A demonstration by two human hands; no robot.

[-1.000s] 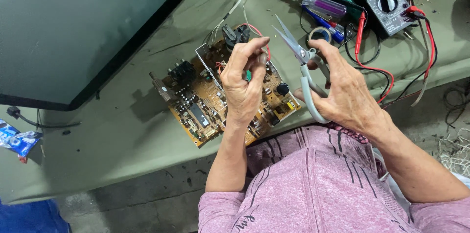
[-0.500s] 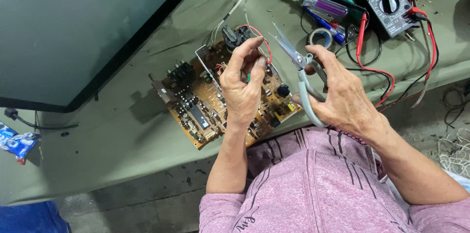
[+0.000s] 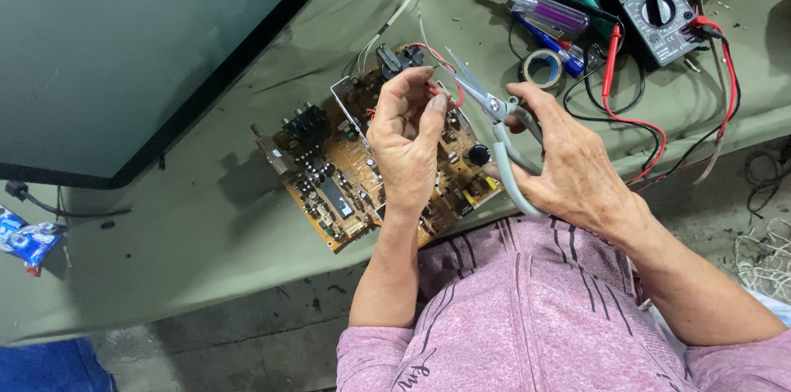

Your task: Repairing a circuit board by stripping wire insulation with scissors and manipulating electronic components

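Scissors (image 3: 486,108) moved closer to red wire (image 3: 445,79), R hand (image 3: 568,161) gripping handles, L fingers (image 3: 432,108) pinching wire, tip hidden.

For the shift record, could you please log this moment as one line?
left hand: pinching red wire above circuit board | right hand: holding grey-handled scissors, blades at wire | multimeter behind

The person wears a heathered pink top (image 3: 527,318) with short sleeves ending above the elbows, thin dark stripes running down the chest and a dark script mark near the left sleeve's hem. Both forearms are bare; the left hand (image 3: 408,149) and right hand (image 3: 568,165) wear neither rings nor gloves.
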